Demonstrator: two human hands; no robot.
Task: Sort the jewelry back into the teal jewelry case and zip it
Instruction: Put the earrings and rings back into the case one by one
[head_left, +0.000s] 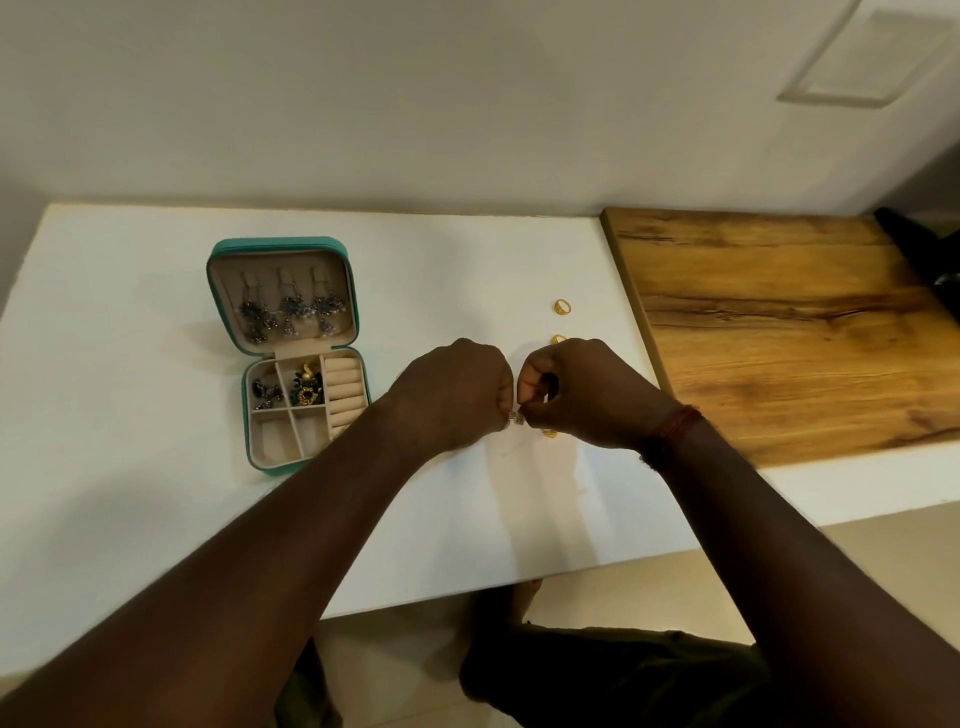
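As my left hand (457, 395) & right hand (576, 392) both pinch a tiny silver piece (514, 414), it seems light, slippery; grip by edges.

One head-worn wide-angle view looks forward and down from close above the white bench (156, 519), wall at the top.

White table (130, 493); wooden board (779, 322) at right end; black object (914, 249) at board's far corner.
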